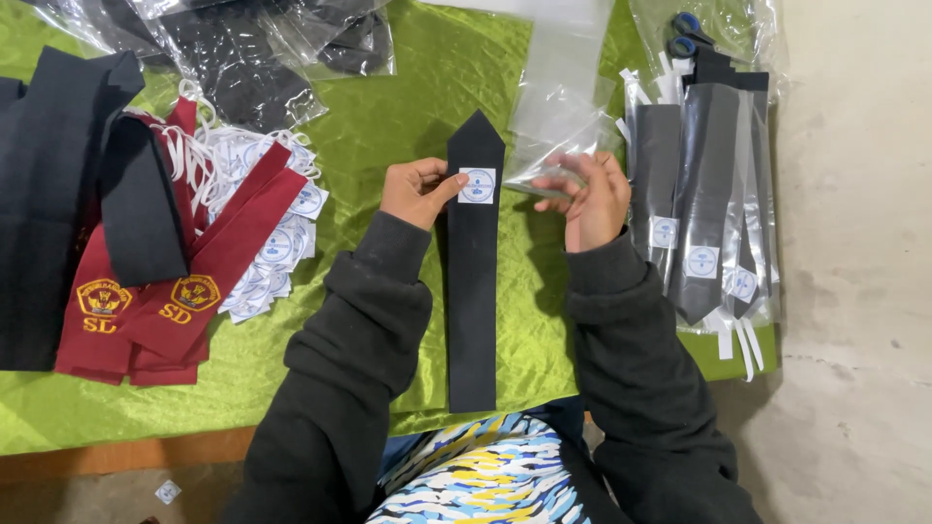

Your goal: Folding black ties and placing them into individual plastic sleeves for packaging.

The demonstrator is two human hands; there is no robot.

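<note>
While I look down from the head view, the black tie [473, 281] lies lengthwise on the green cloth [408, 116], pointed tip away from me. My left hand [416, 191] touches its white round label [477, 185], fingers curled. Right of the tie, my right hand [590, 197] pinches a clear plastic sleeve [553, 107].

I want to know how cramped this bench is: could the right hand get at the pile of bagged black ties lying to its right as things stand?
Probably yes. The right hand, pinching a clear plastic sleeve, sits just beside the pile of bagged black ties, with only bare green cloth between them.
</note>
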